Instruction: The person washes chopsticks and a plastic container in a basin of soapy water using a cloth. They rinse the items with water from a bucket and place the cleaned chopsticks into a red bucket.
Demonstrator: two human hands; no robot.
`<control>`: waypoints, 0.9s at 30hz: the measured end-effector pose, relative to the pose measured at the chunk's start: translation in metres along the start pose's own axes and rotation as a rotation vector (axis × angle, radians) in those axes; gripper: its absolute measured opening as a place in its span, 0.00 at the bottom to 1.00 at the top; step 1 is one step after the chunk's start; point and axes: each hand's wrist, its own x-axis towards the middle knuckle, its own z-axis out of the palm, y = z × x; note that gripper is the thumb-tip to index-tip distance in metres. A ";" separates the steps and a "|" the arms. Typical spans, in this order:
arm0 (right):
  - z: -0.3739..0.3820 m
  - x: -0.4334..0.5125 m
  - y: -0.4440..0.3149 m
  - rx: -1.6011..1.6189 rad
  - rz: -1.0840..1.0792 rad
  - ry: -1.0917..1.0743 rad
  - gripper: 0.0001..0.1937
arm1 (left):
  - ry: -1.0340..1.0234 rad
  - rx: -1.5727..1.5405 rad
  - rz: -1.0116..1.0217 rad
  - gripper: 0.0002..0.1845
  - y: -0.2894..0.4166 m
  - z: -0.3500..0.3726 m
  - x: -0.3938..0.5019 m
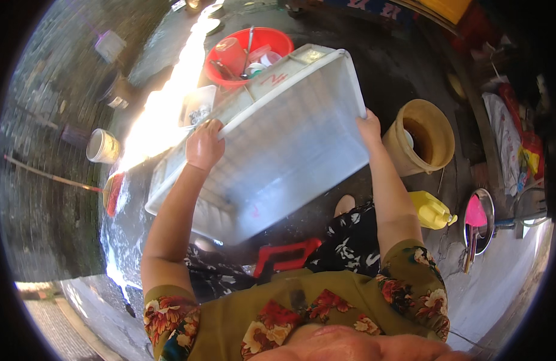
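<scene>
A large white plastic tub (287, 167) is tilted on its side before me, its hollow turned towards me. My left hand (206, 144) grips its long upper rim, and my right hand (369, 128) holds the rim at the short right side. Red marks show on its outer wall. Behind the tub stands a red plastic basin (284, 40) with a clear red container, cups and metal utensils in it. Next to the basin, a small translucent container (206, 100) holds something silvery, perhaps metal scourers. Part of the tub's lower edge is hidden by my left forearm.
At right are a beige bucket (395, 153) with brown liquid, a yellow jug (427, 210) and a metal bowl (488, 212) with a pink scoop (475, 212). At left stand a white pail (102, 146) and a broom (113, 194) by a brick wall. A red plastic stool (287, 256) is below me.
</scene>
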 end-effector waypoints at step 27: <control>-0.156 -0.059 0.120 -1.157 0.136 -0.008 0.20 | -0.273 0.257 0.110 0.32 0.151 0.150 0.076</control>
